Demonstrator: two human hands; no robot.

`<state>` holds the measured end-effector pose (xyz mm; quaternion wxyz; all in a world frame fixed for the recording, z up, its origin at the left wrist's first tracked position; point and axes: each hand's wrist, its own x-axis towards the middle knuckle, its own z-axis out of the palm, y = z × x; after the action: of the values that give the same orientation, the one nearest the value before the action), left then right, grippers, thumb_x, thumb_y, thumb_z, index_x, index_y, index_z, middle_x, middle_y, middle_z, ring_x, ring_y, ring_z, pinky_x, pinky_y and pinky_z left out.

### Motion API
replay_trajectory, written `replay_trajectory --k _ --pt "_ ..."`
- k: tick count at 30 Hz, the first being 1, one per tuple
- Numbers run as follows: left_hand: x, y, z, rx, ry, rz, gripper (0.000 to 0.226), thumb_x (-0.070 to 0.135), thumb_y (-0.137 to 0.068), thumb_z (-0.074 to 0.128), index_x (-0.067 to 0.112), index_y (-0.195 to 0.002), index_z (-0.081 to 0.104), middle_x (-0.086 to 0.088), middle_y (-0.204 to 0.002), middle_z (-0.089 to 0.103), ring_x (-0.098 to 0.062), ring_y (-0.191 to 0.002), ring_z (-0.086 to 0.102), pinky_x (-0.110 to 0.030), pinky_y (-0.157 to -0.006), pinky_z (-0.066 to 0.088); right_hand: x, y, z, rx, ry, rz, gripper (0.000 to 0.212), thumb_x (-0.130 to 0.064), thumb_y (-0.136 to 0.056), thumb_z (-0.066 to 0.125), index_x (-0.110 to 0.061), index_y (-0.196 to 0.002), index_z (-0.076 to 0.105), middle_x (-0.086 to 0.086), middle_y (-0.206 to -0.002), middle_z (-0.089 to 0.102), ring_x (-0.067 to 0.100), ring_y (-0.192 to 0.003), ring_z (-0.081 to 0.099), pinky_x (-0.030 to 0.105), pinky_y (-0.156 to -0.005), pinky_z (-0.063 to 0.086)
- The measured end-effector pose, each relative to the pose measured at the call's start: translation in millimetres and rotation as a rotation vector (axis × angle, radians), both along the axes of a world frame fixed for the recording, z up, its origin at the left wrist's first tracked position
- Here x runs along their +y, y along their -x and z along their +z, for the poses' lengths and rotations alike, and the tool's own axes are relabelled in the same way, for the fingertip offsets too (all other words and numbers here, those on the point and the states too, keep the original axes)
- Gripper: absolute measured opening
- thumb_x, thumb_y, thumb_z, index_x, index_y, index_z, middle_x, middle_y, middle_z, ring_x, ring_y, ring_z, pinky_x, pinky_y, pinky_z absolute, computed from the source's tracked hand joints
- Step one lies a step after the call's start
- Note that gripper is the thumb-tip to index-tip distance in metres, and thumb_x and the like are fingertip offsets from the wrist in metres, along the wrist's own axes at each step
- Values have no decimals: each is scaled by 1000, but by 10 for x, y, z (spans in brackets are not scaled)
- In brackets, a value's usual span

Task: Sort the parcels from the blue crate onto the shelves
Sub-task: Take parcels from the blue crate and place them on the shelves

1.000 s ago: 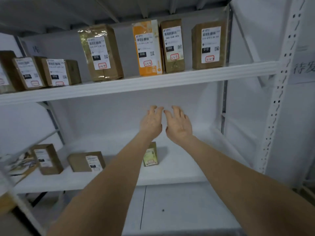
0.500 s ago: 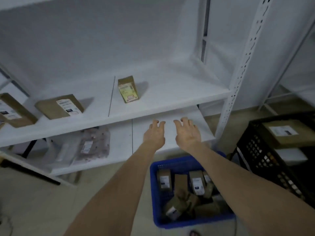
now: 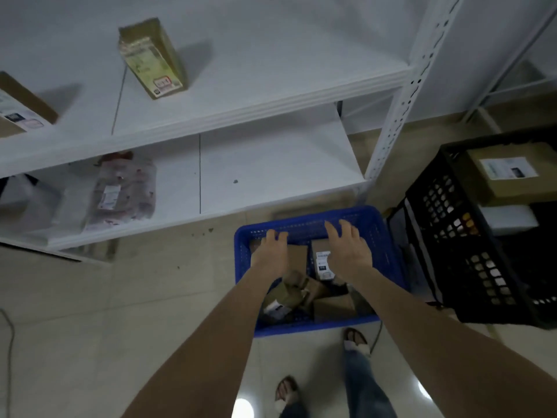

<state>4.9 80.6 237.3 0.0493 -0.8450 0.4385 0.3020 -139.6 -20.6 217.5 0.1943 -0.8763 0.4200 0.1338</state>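
Observation:
The blue crate (image 3: 388, 254) stands on the floor below the white shelves (image 3: 271, 107). Inside it lie several brown cardboard parcels (image 3: 331, 306), some with white labels. My left hand (image 3: 271, 254) hovers over the crate's left half, fingers apart and empty. My right hand (image 3: 346, 251) hangs over a labelled parcel (image 3: 322, 262) near the crate's back, also open and empty. Both hands cover part of the parcels. A small brown parcel (image 3: 152, 60) stands upright on the middle shelf.
A black crate (image 3: 437, 236) holding a large labelled box (image 3: 506, 173) stands right of the blue one. A bagged item (image 3: 123, 191) lies on the lowest shelf. Another parcel (image 3: 21, 107) sits at the left edge. My feet show on the tiled floor.
My view has tilted down from the upper shelves to the floor. Both hands have dropped from shelf height to just above the blue crate's parcels.

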Motion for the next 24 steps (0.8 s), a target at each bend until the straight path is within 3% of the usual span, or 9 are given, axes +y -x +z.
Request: replay_trajectory --k 6,10,13,18,21,24 --pt "-457 247 -678 93 -166 -29 49 15 -96 46 8 -142 32 -15 -147 26 -34 -123 44 -43 -95 45 -486 162 -729 39 -120 8 78 -20 -89 60 -34 -149 12 8 -156 6 33 -139 20 43 -103 36" --pt "-560 279 -1155 138 -172 56 46 17 -94 48 11 -138 40 -14 -144 35 -32 -125 44 -41 -101 42 -634 32 -1169 72 -205 -15 81 -20 -89 60 -23 -150 7 10 -155 6 32 -132 31 42 -98 44" --pt "-587 118 -1605 132 -173 91 50 18 -94 49 10 -141 35 -13 -142 37 -30 -125 45 -40 -101 43 -586 -272 -1526 82 -289 -2 77 -14 -89 55 -24 -150 9 1 -156 9 28 -130 37 51 -99 42" --pt "-657 -388 -2520 103 -163 118 50 12 -94 47 11 -141 29 -10 -140 35 -29 -122 46 -41 -91 48 -460 -795 -2475 85 -446 49 73 -10 -93 52 -21 -152 9 1 -157 13 30 -132 40 44 -95 47" --pt "-624 -808 -3119 67 -154 179 55 12 -94 51 9 -143 28 -11 -145 33 -31 -125 44 -44 -96 45 -394 -1079 -3148 72 -567 -38 70 -15 -97 49 -21 -153 7 5 -158 12 33 -129 43 40 -91 48" --pt "-628 -1195 -3725 15 -192 179 61 12 -90 58 7 -141 26 -12 -145 28 -33 -126 42 -45 -94 46 -341 -1340 -3817 -39 -780 -266 69 -22 -97 51 -18 -153 12 7 -155 23 31 -123 47 33 -85 47"
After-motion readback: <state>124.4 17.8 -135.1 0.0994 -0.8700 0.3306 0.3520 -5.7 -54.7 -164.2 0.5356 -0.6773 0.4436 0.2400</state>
